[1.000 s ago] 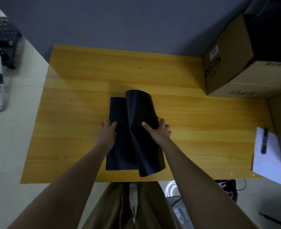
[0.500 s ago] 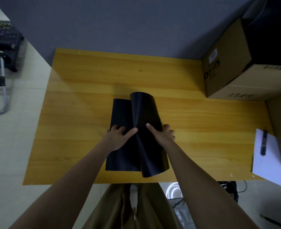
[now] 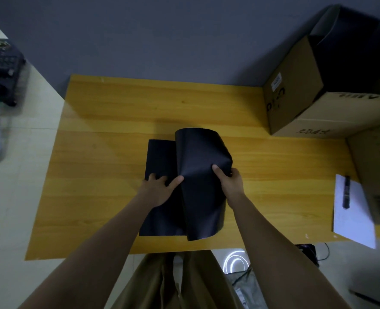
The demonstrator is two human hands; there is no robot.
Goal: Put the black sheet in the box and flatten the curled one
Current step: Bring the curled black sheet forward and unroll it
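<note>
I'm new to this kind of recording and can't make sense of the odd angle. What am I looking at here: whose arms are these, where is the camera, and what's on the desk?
There is no machine: a person wears a wide-angle camera on the head, looking down at their own bare arms. The left hand presses on a flat black sheet lying on the wooden table. The right hand grips the edge of a curled black sheet, which arches up over the flat one; the left thumb touches it too. At the table's right end stands an open cardboard box, dark inside. Near the right edge lies a white paper with a dark pen-like object on it. The brown below is the person's trousers.
</note>
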